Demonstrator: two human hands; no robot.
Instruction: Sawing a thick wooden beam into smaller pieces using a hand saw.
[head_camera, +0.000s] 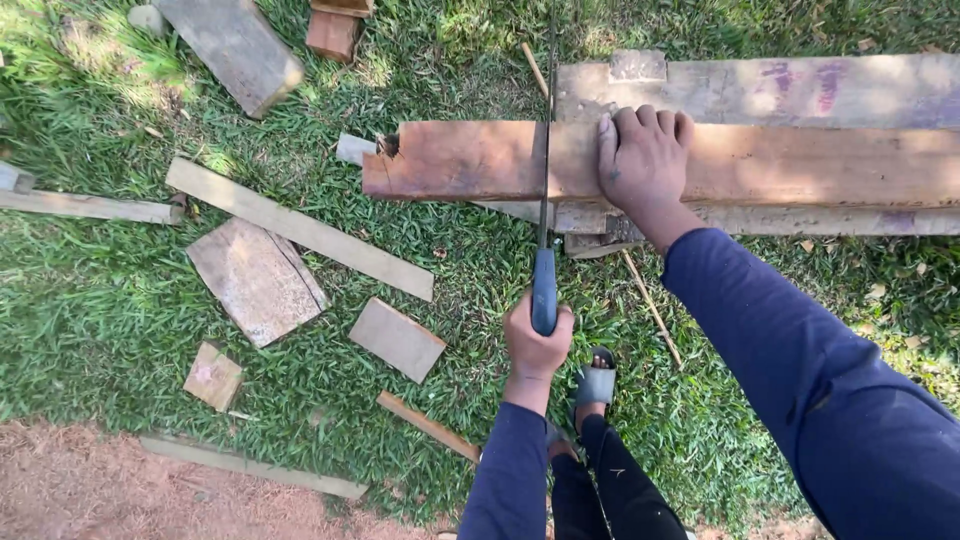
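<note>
1. Fingers (648, 128) of right hand (642, 160) flat, together, pressing reddish plank (700, 162) atop stacked boards (800, 90).
2. Left hand (536, 338) clamped on blue-handled saw (545, 200), blade across plank.
3. Probably mid-cut; end piece not yet severed, offcuts (258, 280) on grass (100, 300).

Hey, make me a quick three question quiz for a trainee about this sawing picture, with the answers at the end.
1. True or false: the saw blade crosses the reddish plank beside the right hand.
2. Which hand grips the saw's blue handle: A) left hand, B) right hand, C) both?
3. Fill in: the offcuts lie on the ____.

Key: 1. True. 2. A. 3. Grass.
</note>
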